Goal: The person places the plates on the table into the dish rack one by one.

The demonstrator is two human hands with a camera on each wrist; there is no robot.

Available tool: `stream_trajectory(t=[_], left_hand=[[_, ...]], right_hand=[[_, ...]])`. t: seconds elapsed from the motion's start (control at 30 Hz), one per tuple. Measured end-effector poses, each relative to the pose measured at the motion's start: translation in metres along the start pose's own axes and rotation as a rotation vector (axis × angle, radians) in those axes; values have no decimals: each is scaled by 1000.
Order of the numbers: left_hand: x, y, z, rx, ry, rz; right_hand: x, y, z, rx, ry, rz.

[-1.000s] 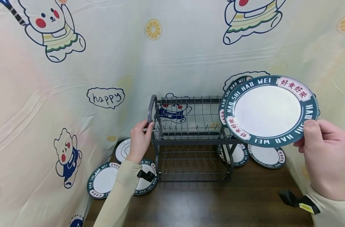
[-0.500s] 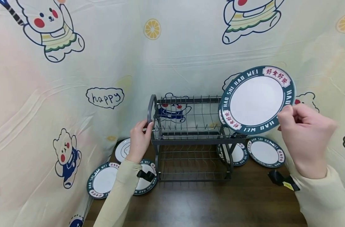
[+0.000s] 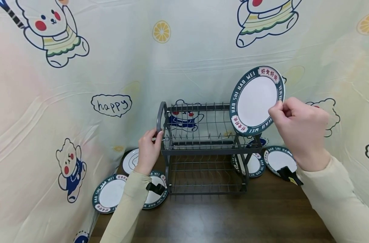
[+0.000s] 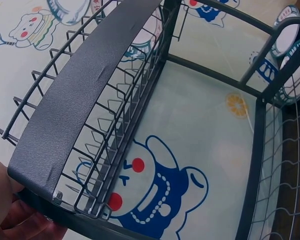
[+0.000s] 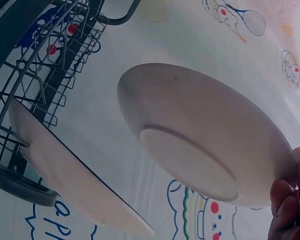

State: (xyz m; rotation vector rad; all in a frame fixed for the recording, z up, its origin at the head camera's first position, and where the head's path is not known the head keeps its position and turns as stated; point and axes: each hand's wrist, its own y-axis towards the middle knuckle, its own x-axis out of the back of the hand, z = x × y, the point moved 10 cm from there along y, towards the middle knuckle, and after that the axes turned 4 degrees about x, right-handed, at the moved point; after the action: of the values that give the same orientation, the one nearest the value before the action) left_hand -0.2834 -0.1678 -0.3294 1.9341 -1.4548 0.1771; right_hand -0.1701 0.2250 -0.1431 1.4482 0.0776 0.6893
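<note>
A round white plate (image 3: 257, 101) with a dark green lettered rim is held tilted above the upper right end of a dark two-tier dish rack (image 3: 204, 152). My right hand (image 3: 302, 131) pinches its right edge between thumb and fingers; from the right wrist view, the plate's pale underside (image 5: 200, 115) faces the camera. Another plate (image 5: 75, 170) stands on edge in the rack there, hidden behind the held one in the head view. My left hand (image 3: 150, 150) grips the left side of the rack's frame, its fingers (image 4: 30, 222) curled beneath the side piece.
Two green-rimmed plates lie right of the rack, a nearer plate (image 3: 254, 165) and an outer plate (image 3: 278, 160). On the left lie a green-rimmed plate (image 3: 109, 194), another plate (image 3: 155, 200) partly under the sleeve, and a white plate (image 3: 131, 161). A printed curtain hangs behind the brown table (image 3: 214, 219).
My right hand has carried the plate leftward and up toward the rack's upper right end, turning it more upright. The left hand has stayed on the frame.
</note>
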Motion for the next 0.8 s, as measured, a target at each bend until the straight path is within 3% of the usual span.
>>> stream_trajectory(t=[0.4,0.8], left_hand=[[0,0,1,8,0,1],[-1,0,1,13,-8,3]], right_hand=[[-42,18,1,114,-90,176],[-67,15,-4,135,-124,233]])
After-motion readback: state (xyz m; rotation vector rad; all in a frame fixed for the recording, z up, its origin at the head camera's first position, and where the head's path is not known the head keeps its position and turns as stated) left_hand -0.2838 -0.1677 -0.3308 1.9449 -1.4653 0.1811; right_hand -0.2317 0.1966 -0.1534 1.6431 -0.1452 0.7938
